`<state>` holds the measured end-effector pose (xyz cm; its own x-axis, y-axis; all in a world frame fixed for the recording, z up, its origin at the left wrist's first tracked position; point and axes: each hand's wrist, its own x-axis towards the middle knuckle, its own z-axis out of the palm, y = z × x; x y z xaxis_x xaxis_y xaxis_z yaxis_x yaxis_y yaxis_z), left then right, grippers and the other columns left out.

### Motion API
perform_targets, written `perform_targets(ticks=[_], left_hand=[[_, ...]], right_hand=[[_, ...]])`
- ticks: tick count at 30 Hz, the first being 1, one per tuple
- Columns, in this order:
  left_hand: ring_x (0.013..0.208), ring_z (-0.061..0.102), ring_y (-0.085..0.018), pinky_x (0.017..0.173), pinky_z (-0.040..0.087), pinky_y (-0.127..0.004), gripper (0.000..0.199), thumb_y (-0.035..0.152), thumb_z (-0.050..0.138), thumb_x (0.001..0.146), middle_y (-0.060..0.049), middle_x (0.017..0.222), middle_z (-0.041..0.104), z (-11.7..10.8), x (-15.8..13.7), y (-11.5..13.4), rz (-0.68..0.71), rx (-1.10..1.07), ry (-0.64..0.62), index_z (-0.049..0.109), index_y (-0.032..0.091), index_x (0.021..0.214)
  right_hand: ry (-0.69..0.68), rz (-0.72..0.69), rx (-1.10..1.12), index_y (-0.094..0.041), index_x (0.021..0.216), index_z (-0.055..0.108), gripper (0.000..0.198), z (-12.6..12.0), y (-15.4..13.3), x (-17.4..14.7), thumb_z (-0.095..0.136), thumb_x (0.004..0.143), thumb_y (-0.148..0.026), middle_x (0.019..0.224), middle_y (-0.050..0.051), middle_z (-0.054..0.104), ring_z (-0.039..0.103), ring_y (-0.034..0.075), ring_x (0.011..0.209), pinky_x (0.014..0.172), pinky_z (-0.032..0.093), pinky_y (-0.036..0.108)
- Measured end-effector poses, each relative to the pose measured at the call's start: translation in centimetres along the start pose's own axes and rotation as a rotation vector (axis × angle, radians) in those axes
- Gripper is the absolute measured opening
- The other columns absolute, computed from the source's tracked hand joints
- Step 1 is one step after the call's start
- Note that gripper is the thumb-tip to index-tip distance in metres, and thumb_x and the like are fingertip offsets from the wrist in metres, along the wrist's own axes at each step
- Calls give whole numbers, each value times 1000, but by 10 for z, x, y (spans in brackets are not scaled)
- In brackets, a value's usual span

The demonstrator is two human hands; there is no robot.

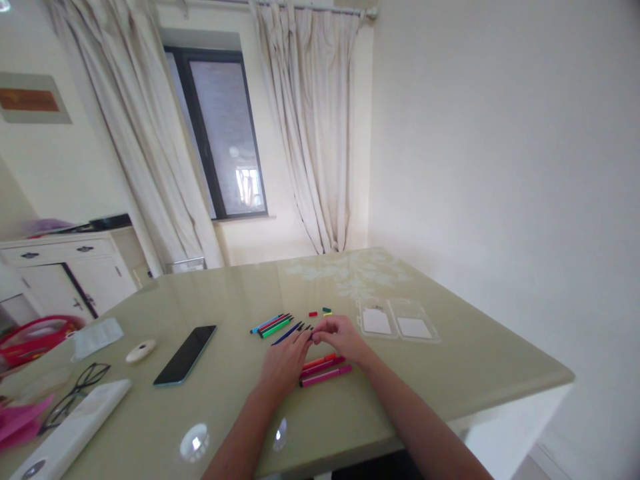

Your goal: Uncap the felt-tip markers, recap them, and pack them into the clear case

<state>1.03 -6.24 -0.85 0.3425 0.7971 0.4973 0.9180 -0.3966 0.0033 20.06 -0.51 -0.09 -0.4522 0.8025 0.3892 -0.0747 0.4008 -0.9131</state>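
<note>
My left hand [286,363] rests low over the table, its fingers drawn together on a marker that is mostly hidden; a dark end shows by the fingertips. My right hand [341,335] meets those fingertips with thumb and forefinger pinched; what they grip is too small to make out. A dark blue marker [287,334] lies beside my left hand. Further left is a group of uncapped markers with black tips, among them a green marker [276,327]. Below my hands are an orange marker [320,362] and a pink marker [326,376]. A red cap [313,314] lies beyond them.
An open clear plastic case [434,339] with white inserts lies right of my hands. To the left are a phone [185,355], a round cream object [141,351], eyeglasses [75,393], a long white device [80,430] and a face mask [97,337]. A wall stands beyond the table's right side.
</note>
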Motion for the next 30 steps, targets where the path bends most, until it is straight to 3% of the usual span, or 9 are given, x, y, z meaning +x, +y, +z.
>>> perform_targets(ticks=[5,14,19,22,25,27,30], left_hand=[[95,72,-20,73,53,-24,23,27,46,105,-7,111,74,0,2,1,-13,-47,-64,63,25,119],[90,74,-24,67,51,-26,21,29,47,104,-10,105,76,4,1,-1,-46,-142,-97,63,22,115],[89,74,-22,69,52,-26,20,30,45,105,-8,103,76,2,3,4,-84,-218,-57,61,22,115],[90,71,-21,77,54,-30,25,30,39,106,-8,104,72,-2,3,7,-78,-283,21,59,21,117],[105,66,-20,93,53,-33,31,28,36,105,-9,117,65,-5,1,7,-13,-394,119,57,22,127],[108,64,-20,96,52,-34,33,30,39,105,-8,120,63,-5,-1,5,-8,-468,118,58,25,132],[102,65,-21,92,54,-35,28,33,50,101,-6,112,67,-3,-1,2,-36,-553,36,66,26,123]], right_hand=[[-5,34,17,-18,81,74,29,1,0,-1,82,77,-45,72,2,74,71,18,70,74,56,33],[-14,90,25,-19,74,72,34,2,-4,-2,83,73,-50,69,2,74,69,18,67,69,55,32],[-14,65,70,-18,76,73,33,3,-8,-1,84,74,-49,70,2,74,68,17,66,70,54,31],[54,16,29,-18,82,75,32,-3,-12,2,78,80,-50,73,3,74,68,18,69,73,54,32],[250,-4,-112,-19,89,74,33,-20,-10,4,66,89,-51,80,4,75,67,19,72,72,52,31],[388,24,-334,-19,85,73,32,-34,-5,4,60,93,-48,77,4,73,65,19,70,69,49,30],[391,102,-754,-20,76,73,26,-48,3,3,63,91,-38,74,4,70,62,19,70,69,44,30]])
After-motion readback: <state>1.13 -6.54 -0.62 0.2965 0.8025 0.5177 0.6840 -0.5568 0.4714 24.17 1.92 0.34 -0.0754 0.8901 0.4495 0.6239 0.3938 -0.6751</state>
